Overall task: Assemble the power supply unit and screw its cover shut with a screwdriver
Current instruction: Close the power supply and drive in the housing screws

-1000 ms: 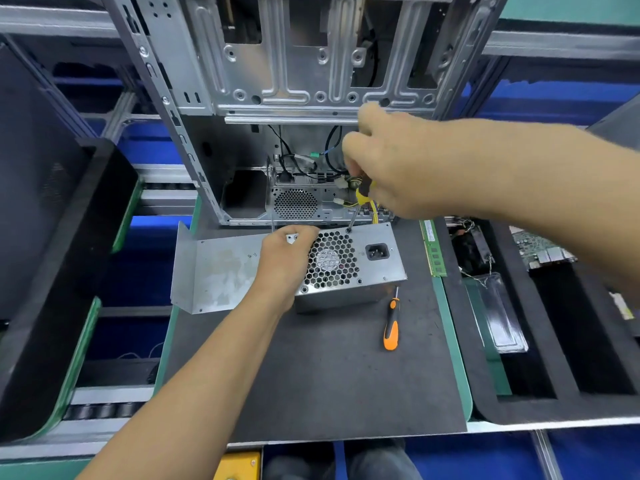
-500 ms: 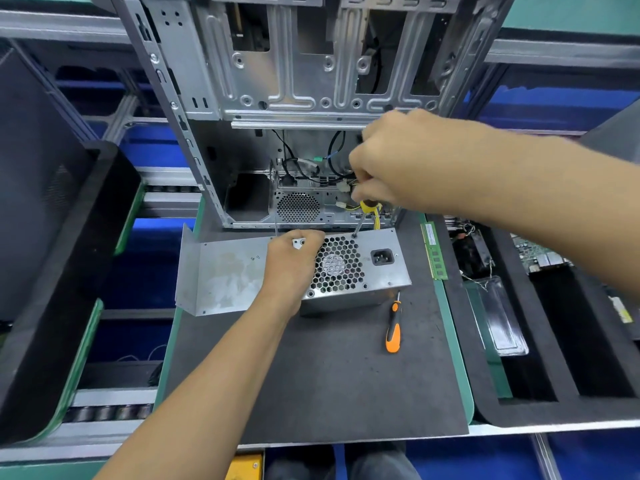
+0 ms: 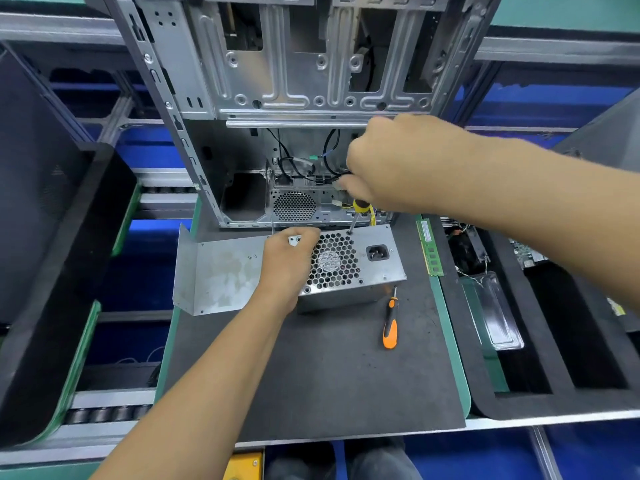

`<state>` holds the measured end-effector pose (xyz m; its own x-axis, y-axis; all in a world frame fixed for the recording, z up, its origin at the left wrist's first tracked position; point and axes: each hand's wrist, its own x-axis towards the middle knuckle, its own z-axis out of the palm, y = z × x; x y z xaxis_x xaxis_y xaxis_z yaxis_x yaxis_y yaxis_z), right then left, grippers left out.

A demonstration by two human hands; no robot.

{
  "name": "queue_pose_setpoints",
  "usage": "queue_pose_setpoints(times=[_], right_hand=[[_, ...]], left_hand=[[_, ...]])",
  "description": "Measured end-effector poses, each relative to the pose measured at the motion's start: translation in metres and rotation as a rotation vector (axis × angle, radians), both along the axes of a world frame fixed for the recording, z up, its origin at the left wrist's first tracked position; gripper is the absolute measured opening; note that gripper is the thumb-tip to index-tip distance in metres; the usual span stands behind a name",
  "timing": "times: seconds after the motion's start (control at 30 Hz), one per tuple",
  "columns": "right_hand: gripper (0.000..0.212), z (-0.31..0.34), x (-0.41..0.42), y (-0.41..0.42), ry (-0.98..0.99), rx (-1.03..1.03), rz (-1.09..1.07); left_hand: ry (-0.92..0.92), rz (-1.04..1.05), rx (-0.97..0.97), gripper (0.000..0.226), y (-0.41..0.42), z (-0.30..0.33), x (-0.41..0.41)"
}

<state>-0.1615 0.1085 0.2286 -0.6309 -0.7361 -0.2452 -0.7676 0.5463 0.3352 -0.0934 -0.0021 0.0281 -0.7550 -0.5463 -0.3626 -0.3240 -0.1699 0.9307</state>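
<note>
We keep our left hand (image 3: 285, 261) curled over the top edge of the grey metal power supply box with the honeycomb fan grille (image 3: 349, 265), pinning it to the dark foam work mat (image 3: 311, 375). Just right of that hold, the thin steel shaft of the yellow-and-black-handled screwdriver (image 3: 355, 220) meets a screw at the box's upper edge. Above it our right hand (image 3: 391, 168) is clenched round the handle. We judge the driving goes best with the shaft upright, steady downward pressure, and the box held from twisting
</note>
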Motion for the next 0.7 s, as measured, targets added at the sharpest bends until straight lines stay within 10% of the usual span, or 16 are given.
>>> queue_pose_setpoints(times=[0.2, 0.37, 0.6, 0.7], right_hand=[[0.007, 0.012, -0.005, 0.003, -0.183, 0.000, 0.034], [0.049, -0.006, -0.001, 0.001, 0.031, -0.059, -0.049], [0.012, 0.002, -0.006, 0.007, -0.129, -0.019, -0.039], [0.044, -0.003, -0.005, 0.008, -0.054, -0.085, -0.087]], left_hand=[[0.010, -0.010, 0.006, 0.010, 0.000, -0.003, -0.001], [-0.003, -0.012, -0.003, 0.010, -0.002, -0.004, -0.002], [-0.002, -0.041, 0.023, 0.011, -0.004, -0.005, 0.000], [0.004, -0.077, 0.084, 0.008, -0.007, -0.005, 0.001]])
